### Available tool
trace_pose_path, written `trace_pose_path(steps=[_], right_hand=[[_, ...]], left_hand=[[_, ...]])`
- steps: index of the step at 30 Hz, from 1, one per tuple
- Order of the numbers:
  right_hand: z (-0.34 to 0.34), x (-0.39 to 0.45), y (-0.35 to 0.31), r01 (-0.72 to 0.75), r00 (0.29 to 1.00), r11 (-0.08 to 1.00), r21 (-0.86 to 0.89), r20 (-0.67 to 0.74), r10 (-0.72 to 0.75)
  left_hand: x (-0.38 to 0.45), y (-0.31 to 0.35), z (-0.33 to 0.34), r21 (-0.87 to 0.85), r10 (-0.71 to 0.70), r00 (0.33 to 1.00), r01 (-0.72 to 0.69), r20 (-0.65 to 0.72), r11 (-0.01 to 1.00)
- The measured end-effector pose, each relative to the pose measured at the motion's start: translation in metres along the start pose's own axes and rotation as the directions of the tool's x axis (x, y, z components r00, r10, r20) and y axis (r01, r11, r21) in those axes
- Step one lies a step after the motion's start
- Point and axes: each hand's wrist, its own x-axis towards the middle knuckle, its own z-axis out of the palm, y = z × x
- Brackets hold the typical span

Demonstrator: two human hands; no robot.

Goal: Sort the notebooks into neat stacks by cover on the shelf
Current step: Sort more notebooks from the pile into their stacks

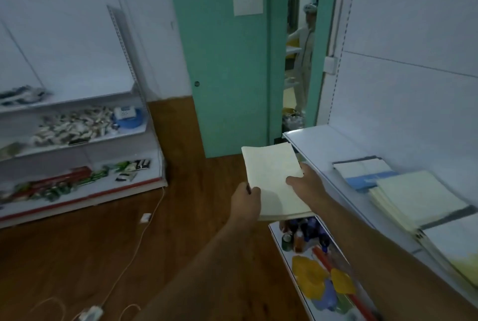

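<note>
Left hand (245,200) grips the near left corner of a cream notebook stack (274,178). Right hand (307,182) grasps its right edge, thumb on top. Stack is held just beside the shelf (318,139).

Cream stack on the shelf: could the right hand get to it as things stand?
Probably yes. The cream stack lies uncovered on the shelf, right of the right hand. But that hand and the left hand grip a cream notebook.
</note>
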Motion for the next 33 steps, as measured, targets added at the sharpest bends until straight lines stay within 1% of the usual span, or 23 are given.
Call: trace_pose_path(steps=[5,10,16,20,22,24,26,30,33], right_hand=[[0.013,0.072,-0.019,0.034,0.999,0.999,0.031,0.015,-0.034],[-0.011,0.139,-0.019,0.008,1.000,1.000,0.024,-0.019,-0.007],[-0.068,0.183,0.008,-0.087,0.986,0.995,0.048,-0.139,0.093],[-0.120,0.197,0.035,-0.157,0.946,0.983,0.096,-0.270,0.177],[-0.145,0.196,0.048,-0.186,0.901,0.973,0.135,-0.373,0.223],[-0.168,0.190,0.060,-0.235,0.827,0.960,0.154,-0.487,0.281],[-0.187,0.181,0.070,-0.271,0.750,0.945,0.185,-0.575,0.328],[-0.213,0.152,0.088,-0.315,0.610,0.906,0.282,-0.671,0.421],[-0.221,0.128,0.103,-0.352,0.475,0.880,0.318,-0.750,0.461]], left_hand=[[0.067,0.016,0.003,0.024,0.011,0.998,-0.009,-0.069,1.000],[0.127,0.049,0.038,0.043,0.047,0.998,-0.045,-0.047,0.998],[0.170,0.075,0.110,0.043,0.096,0.989,-0.101,0.115,0.994],[0.188,0.092,0.169,0.028,0.155,0.952,-0.168,0.263,0.985],[0.194,0.101,0.200,0.024,0.192,0.913,-0.214,0.360,0.976],[0.195,0.110,0.228,0.033,0.217,0.866,-0.259,0.451,0.965],[0.195,0.117,0.253,0.001,0.245,0.804,-0.292,0.541,0.956],[0.186,0.125,0.292,-0.097,0.317,0.640,-0.354,0.700,0.930],[0.177,0.125,0.315,-0.135,0.346,0.515,-0.403,0.784,0.905]])
